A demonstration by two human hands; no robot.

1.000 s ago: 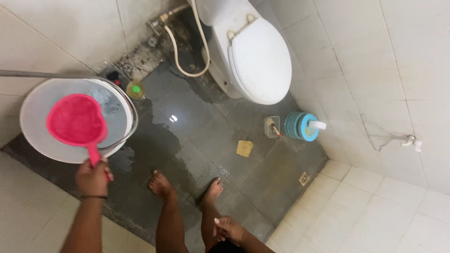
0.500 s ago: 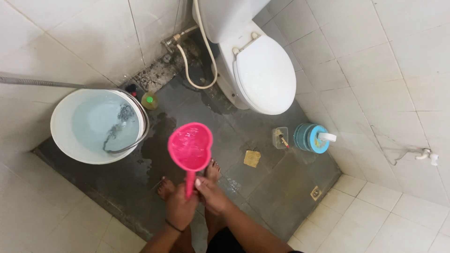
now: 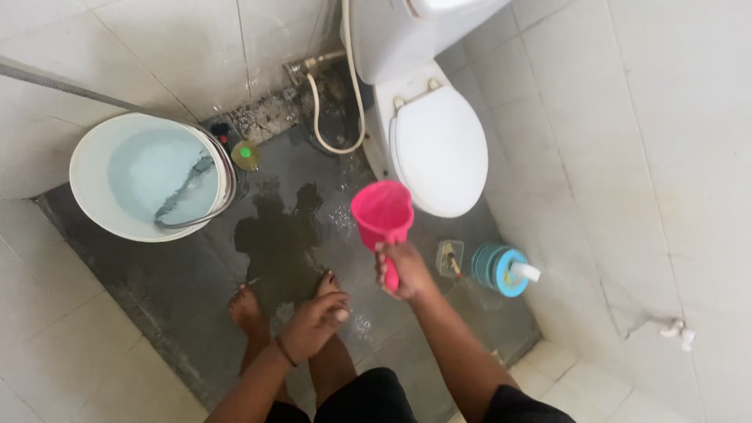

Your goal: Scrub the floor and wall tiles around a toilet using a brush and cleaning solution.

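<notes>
A view straight down into a tiled bathroom with a wet, dark floor. At the far left corner of that dark floor stands a white bucket with water in it; a grey hose hangs over its rim into the water. Just right of the bucket, against the back wall, sits a small yellow bottle with a green cap. Near the front edge of the floor, the person's two bare feet stand on a wet patch. The left hand hangs empty above them, fingers loosely curled. To the right, the right hand grips the handle of a pink plastic scoop, held in the air just in front of the white toilet, whose lid is closed. Right of the hand, by the side wall, lie a small clear container and a blue toilet-brush holder.
</notes>
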